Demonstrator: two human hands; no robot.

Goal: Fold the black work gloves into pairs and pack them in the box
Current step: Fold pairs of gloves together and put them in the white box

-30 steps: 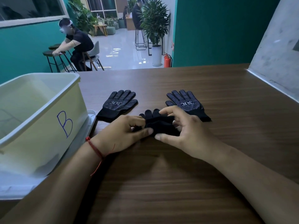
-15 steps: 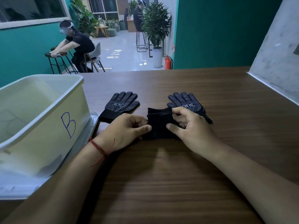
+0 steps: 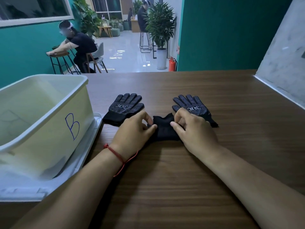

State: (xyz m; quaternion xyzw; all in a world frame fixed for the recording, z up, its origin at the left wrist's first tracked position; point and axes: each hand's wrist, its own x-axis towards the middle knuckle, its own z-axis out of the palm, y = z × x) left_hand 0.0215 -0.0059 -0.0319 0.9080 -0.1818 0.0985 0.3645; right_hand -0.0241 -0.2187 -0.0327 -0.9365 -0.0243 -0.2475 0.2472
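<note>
The step in hand seems to be the folding of one pair. A small black bundle (image 3: pixel 164 132) of gloves lies on the tabletop (image 3: pixel 189 179) between the two hands. It looks folded over on itself, and one cuff edge stands up at its far side.

The left hand (image 3: pixel 133 131) has its grip closed on the left edge of the bundle, thumb and fingertips pinching the cloth. The right hand (image 3: pixel 195 129) pinches the right edge in the same way, with curled fingers.

Two more gloves lie flat and unfolded just behind the hands. The left glove (image 3: pixel 125 106) is nearer to the box. The right glove (image 3: pixel 192 107) is partly covered at its cuff by the right hand.

The box (image 3: pixel 49 129), marked B, stands open at the left on a white lid (image 3: pixel 90 146). The part of its inside that I can see holds no gloves.

I judge that the next move is to close the fold firmly, so the bundle does not spring open. One hand must then carry it left, over the rim, and put it down inside the box. After that, the two flat gloves remain to be laid together and folded.
</note>
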